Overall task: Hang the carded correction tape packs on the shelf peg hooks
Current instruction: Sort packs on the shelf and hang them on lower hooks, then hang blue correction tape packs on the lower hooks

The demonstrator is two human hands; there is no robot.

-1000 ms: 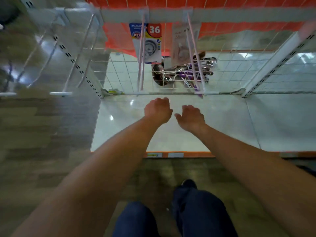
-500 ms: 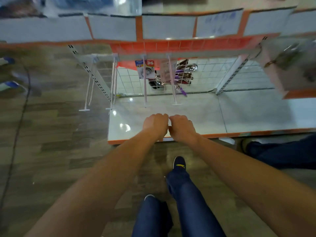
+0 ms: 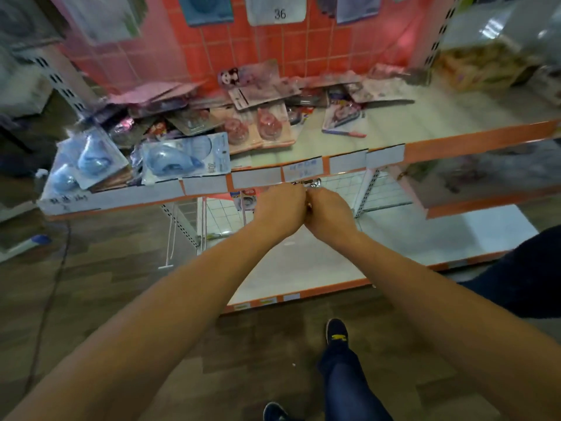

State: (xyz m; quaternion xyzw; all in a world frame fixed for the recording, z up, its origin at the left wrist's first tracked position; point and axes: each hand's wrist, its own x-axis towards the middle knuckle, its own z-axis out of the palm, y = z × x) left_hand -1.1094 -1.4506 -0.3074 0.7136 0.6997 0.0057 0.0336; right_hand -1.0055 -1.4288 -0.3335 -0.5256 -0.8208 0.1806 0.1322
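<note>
Carded correction tape packs lie in a loose pile on the upper shelf point(image 3: 379, 153): blue ones point(image 3: 185, 159) at the left front, pink ones point(image 3: 267, 126) in the middle, others behind. More packs hang at the top of the orange back panel point(image 3: 279, 13). White peg hooks point(image 3: 170, 238) stick out under that shelf, and one carded pack point(image 3: 243, 199) hangs there. My left hand point(image 3: 280, 208) and my right hand point(image 3: 331, 211) touch each other just below the shelf's front edge, fingers curled. I see no pack in either hand.
A white bottom shelf point(image 3: 425, 238) with an orange rim lies below my hands. Another person's dark trouser leg point(image 3: 522, 268) stands at the right. Bagged goods point(image 3: 485, 65) fill the right end of the upper shelf. My legs and shoes point(image 3: 337, 332) are on the wood floor.
The view has tilted up from the bottom shelf and pegs to the upper shelf's pile of packs. My hands came together, knuckles touching, and rose to the shelf's front edge.
</note>
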